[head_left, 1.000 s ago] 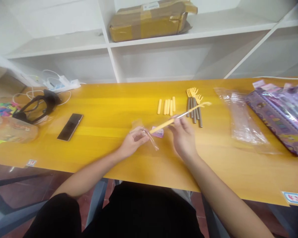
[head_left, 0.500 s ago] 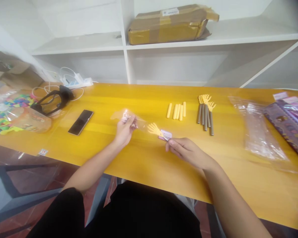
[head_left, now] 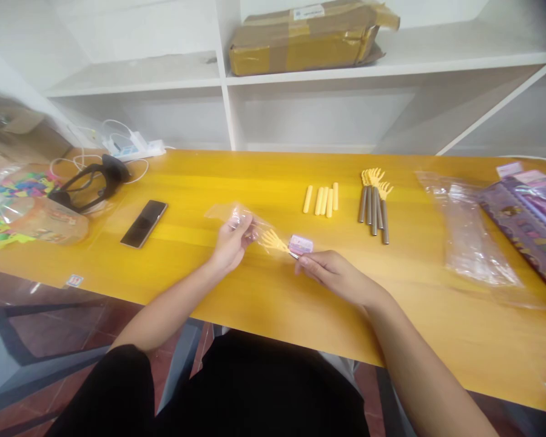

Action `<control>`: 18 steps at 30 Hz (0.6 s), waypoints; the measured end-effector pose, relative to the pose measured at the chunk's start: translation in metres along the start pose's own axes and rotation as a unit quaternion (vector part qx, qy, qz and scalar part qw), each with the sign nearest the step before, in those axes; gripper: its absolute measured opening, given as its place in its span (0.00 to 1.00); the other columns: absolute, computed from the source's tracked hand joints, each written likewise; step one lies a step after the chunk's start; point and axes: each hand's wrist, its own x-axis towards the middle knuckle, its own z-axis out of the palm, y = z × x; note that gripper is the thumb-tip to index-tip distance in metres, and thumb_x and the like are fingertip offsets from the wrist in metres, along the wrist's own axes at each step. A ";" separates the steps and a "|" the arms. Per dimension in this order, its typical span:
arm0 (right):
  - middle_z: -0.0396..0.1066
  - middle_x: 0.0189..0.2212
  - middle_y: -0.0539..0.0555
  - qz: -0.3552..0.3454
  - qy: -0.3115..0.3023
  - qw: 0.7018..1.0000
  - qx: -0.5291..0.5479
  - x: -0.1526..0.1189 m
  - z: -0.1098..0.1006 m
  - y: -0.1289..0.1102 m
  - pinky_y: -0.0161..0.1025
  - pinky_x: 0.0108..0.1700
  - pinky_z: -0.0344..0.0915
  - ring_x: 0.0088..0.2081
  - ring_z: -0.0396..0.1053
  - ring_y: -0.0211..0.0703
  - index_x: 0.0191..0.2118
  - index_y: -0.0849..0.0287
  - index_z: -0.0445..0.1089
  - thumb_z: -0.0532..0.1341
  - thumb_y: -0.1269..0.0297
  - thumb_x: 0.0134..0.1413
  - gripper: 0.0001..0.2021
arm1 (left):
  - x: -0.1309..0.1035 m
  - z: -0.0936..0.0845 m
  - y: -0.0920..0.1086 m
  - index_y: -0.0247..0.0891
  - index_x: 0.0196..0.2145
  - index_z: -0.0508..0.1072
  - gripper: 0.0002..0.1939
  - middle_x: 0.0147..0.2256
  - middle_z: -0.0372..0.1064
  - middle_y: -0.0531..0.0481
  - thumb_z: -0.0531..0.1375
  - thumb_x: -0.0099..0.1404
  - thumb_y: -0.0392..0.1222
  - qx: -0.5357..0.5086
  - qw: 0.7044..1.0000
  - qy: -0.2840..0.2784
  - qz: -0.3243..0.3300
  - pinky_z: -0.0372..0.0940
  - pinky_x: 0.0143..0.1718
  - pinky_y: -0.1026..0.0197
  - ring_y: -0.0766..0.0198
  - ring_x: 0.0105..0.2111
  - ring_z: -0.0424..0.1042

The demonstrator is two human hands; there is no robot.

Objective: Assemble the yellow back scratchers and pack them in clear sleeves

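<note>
While left hand (head_left: 230, 246) is pinching bag (head_left: 227, 211) left of card (head_left: 301, 244), right hand (head_left: 330, 271) is gripping scratcher (head_left: 277, 243) by shaft (head_left: 293, 255) just this side of card — fingers closed on both. Claw (head_left: 272, 238) is pointing left, overlapping bag; cannot tell whether inside. Bagging is looking barely begun — shaft is sitting outside bag. Beyond card, sticks (head_left: 319, 201) are lying loose; beyond and right of card, rods (head_left: 374, 212) are lying unbagged, no sticks fitted; plastic (head_left: 475, 249) is lying farther right of card.
</note>
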 end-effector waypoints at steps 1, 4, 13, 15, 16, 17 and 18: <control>0.63 0.22 0.50 0.001 0.000 1.000 0.001 0.000 0.000 0.000 0.37 0.35 0.62 0.28 0.62 0.41 0.37 0.57 0.78 0.52 0.38 0.73 0.30 | -0.001 0.001 0.000 0.34 0.34 0.78 0.22 0.33 0.74 0.52 0.78 0.55 0.53 0.000 1.000 -0.004 -0.002 0.64 0.29 0.67 0.73 0.26 0.68; 0.61 0.21 0.49 0.002 0.004 1.000 0.003 0.000 0.000 -0.001 0.37 0.34 0.61 0.28 0.61 0.41 0.36 0.57 0.78 0.51 0.38 0.73 0.30 | -0.004 0.002 -0.001 0.34 0.34 0.78 0.21 0.32 0.74 0.51 0.77 0.57 0.54 0.013 1.000 -0.028 -0.004 0.64 0.30 0.66 0.72 0.27 0.69; 0.62 0.22 0.49 0.013 0.011 1.000 0.007 0.002 0.002 0.003 0.37 0.34 0.60 0.28 0.60 0.40 0.37 0.59 0.79 0.52 0.39 0.73 0.29 | -0.012 0.006 -0.009 0.35 0.41 0.79 0.24 0.36 0.77 0.50 0.79 0.54 0.52 0.059 0.994 -0.082 -0.042 0.72 0.36 0.62 0.65 0.35 0.76; 0.63 0.22 0.49 0.012 0.016 1.000 0.006 0.002 0.003 0.004 0.37 0.34 0.59 0.28 0.60 0.39 0.38 0.59 0.79 0.52 0.38 0.73 0.30 | -0.013 0.006 -0.009 0.35 0.41 0.80 0.25 0.37 0.78 0.49 0.80 0.51 0.50 0.060 0.994 -0.080 -0.050 0.73 0.36 0.61 0.64 0.35 0.77; 0.63 0.22 0.49 0.013 0.019 1.000 0.006 0.002 0.002 0.004 0.37 0.33 0.59 0.27 0.59 0.39 0.38 0.59 0.78 0.52 0.38 0.73 0.30 | -0.013 0.007 -0.009 0.35 0.41 0.80 0.25 0.38 0.78 0.48 0.81 0.50 0.48 0.062 0.994 -0.075 -0.051 0.74 0.36 0.61 0.64 0.35 0.77; 0.63 0.23 0.49 0.017 0.021 1.000 0.007 0.001 0.001 0.005 0.37 0.32 0.59 0.26 0.59 0.38 0.38 0.59 0.78 0.52 0.38 0.73 0.30 | -0.013 0.007 -0.008 0.35 0.41 0.80 0.25 0.38 0.79 0.48 0.81 0.50 0.47 0.063 0.995 -0.067 -0.047 0.74 0.36 0.62 0.64 0.35 0.78; 0.64 0.23 0.49 0.024 0.023 0.999 0.007 0.001 0.000 0.004 0.37 0.32 0.59 0.26 0.59 0.38 0.38 0.59 0.77 0.52 0.37 0.73 0.30 | -0.012 0.006 -0.006 0.34 0.41 0.81 0.24 0.38 0.79 0.48 0.81 0.50 0.47 0.063 0.996 -0.055 -0.038 0.74 0.35 0.62 0.64 0.35 0.78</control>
